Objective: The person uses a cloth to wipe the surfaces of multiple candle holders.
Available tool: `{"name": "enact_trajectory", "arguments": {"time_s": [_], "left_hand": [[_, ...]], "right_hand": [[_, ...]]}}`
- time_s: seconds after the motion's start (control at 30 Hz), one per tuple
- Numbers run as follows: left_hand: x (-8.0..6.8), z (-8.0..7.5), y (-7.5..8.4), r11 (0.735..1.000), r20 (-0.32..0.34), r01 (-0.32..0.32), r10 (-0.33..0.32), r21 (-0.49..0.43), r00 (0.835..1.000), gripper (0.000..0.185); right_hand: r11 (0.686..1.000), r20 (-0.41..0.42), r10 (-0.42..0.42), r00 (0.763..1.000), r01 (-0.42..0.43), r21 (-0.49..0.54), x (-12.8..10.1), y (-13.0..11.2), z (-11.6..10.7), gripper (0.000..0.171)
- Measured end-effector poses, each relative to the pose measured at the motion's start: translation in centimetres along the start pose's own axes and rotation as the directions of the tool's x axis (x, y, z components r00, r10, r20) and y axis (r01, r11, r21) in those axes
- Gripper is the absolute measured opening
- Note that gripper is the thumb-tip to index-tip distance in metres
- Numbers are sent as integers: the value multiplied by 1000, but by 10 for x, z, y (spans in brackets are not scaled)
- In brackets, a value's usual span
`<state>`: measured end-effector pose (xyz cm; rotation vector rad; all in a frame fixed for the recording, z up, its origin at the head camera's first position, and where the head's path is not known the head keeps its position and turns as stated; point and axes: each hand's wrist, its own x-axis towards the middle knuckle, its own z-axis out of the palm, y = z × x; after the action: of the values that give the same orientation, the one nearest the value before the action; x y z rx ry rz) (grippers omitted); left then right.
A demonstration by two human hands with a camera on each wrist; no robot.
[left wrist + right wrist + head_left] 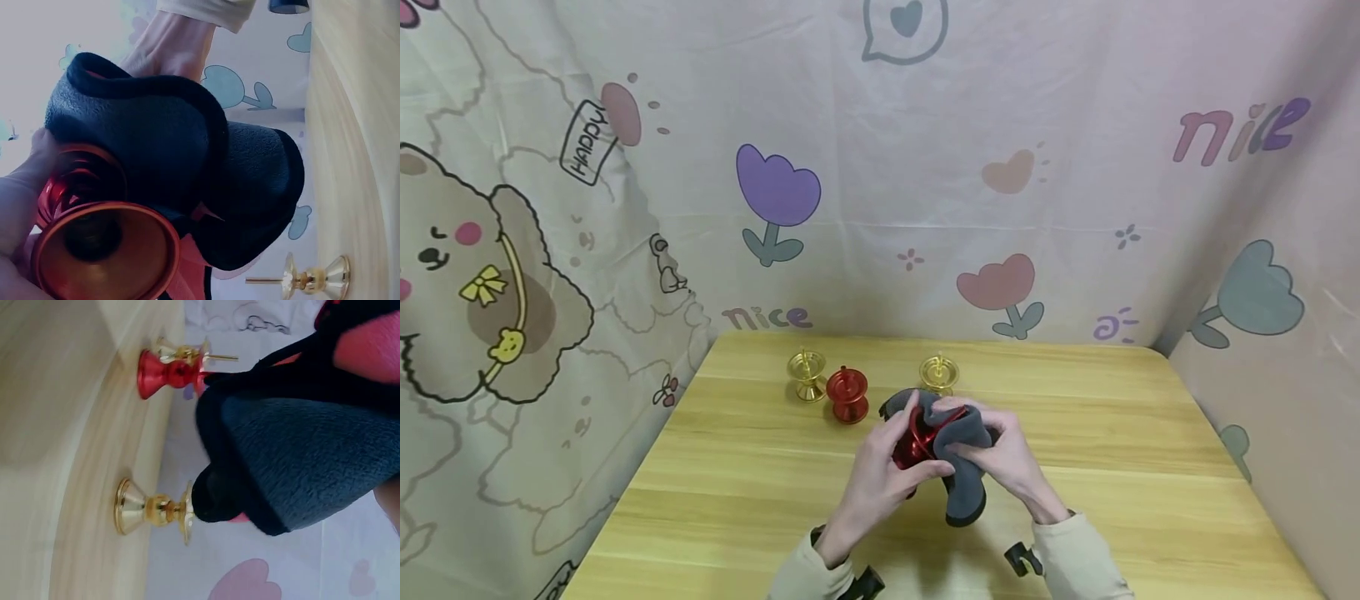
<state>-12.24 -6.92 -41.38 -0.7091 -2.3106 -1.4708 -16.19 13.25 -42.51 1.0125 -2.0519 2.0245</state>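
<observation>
Red metal holder and grey cloth held in both hands, lower centre of the head view.

Head view: the left hand (880, 467) curls its fingers round the red metal holder (917, 442), raised over the wooden surface (737, 492); the right hand (1000, 458) grips the grey cloth (962, 467) and presses it against the holder. Above them in the frame stand a gold holder (807, 375), a second red holder (847, 395) and another gold holder (938, 373).
Left wrist view: the red metal holder (103, 244) fills the lower left, the grey cloth (187, 169) draped over it; a gold holder (309, 278) stands at the lower right.
Right wrist view: the grey cloth (306, 450) fills the right half; a red holder (169, 372) at upper left, a gold holder (153, 509) at lower left.
</observation>
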Motion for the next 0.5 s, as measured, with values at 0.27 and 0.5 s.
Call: {"name": "enact_trajectory", "arguments": {"time_s": [0.27, 0.5], "left_hand": [[0, 2, 8, 984, 50, -34, 26, 177, 998, 90], [-2, 3, 16, 973, 61, -15, 1, 232, 998, 92]], "right_hand": [[982, 41, 42, 998, -49, 182, -1, -2, 0, 31], [961, 19, -51, 999, 44, 272, -4, -2, 2, 27]]}}
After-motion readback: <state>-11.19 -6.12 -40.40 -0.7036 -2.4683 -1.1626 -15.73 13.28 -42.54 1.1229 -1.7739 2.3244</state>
